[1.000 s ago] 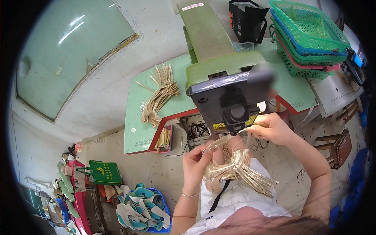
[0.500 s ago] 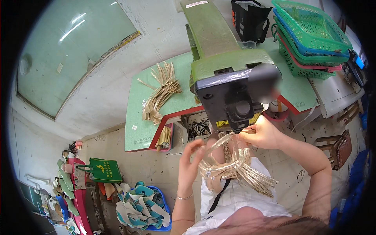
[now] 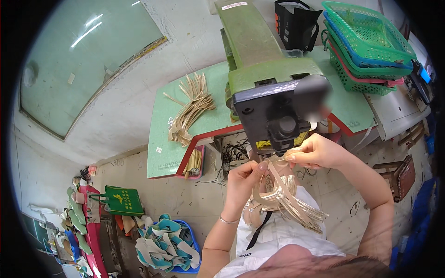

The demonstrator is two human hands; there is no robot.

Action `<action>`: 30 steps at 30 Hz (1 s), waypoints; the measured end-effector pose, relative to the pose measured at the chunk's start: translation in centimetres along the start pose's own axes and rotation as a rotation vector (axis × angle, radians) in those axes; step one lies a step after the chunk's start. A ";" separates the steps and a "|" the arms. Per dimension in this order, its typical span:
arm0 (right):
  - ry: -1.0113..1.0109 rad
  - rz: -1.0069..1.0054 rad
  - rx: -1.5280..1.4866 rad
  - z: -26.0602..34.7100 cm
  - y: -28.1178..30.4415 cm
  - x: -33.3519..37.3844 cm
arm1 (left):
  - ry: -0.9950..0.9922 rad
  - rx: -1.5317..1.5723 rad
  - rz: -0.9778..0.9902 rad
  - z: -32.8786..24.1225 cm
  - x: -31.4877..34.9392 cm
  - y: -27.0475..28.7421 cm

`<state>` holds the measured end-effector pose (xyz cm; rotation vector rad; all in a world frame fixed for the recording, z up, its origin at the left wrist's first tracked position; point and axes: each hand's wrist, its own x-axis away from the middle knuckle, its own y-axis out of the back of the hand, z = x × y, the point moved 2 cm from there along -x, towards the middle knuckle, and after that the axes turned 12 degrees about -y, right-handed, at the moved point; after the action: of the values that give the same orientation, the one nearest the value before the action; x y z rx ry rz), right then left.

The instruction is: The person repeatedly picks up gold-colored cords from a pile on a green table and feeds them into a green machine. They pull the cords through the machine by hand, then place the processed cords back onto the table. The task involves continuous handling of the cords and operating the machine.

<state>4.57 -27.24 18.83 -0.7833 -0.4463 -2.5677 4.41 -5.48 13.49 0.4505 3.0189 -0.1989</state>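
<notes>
Under the black head of a green machine (image 3: pixel 259 74), both my hands work on thin gold straps. My left hand (image 3: pixel 244 181) is closed, its thumb and fingertips pinching a strap just left of the machine's lower tip. To the right of that tip, my right hand (image 3: pixel 317 153) pinches a strap end between thumb and fingers. A bundle of gold straps (image 3: pixel 296 204) hangs below my hands over my lap, its loose ends fanned to the right. The machine head hides part of the working spot.
A second bundle of gold straps (image 3: pixel 194 111) lies on the green tabletop (image 3: pixel 160 139) at left. Stacked plastic baskets (image 3: pixel 371 46) and a black bag (image 3: pixel 296 25) stand at the back right. Lower left, a blue basin (image 3: pixel 197 236) holds teal and white pieces. A stool (image 3: pixel 398 178) stands right.
My left hand has moved right and its spread fingers have closed on a strap. My right hand has shifted slightly right, still pinching. The bundle on my lap has swung a little.
</notes>
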 end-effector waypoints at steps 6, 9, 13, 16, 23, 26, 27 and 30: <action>0.048 0.055 -0.194 0.0 -2.8 -0.7 | 0.014 0.169 -0.233 2.0 3.1 1.2; 0.090 0.077 -0.256 0.0 -4.5 -1.4 | -0.002 0.176 -0.306 2.5 4.5 2.4; 0.158 0.013 -0.220 -1.2 -5.2 -2.4 | -0.118 0.079 -0.392 2.1 3.4 5.5; 0.149 0.012 -0.244 -2.8 -5.5 -1.8 | -0.203 -0.182 -0.442 -0.7 -3.3 11.3; 0.026 -0.056 -0.364 -8.4 -7.4 -1.9 | -0.054 -1.080 -0.338 1.0 -24.7 24.4; -0.007 -0.095 -0.456 -9.9 -7.7 -1.5 | 0.082 -1.558 -0.417 4.3 -26.2 23.2; -0.010 -0.110 -0.464 -10.8 -7.7 -1.4 | 0.026 -1.635 -0.501 5.4 -25.7 22.0; -0.037 -0.159 -0.375 -12.6 -7.8 -1.6 | -0.360 -1.654 -0.698 5.4 -23.4 19.3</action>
<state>-3.60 -25.26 6.54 -0.9557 -0.0338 -2.8326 32.76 5.43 8.24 -0.6705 1.8525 1.7053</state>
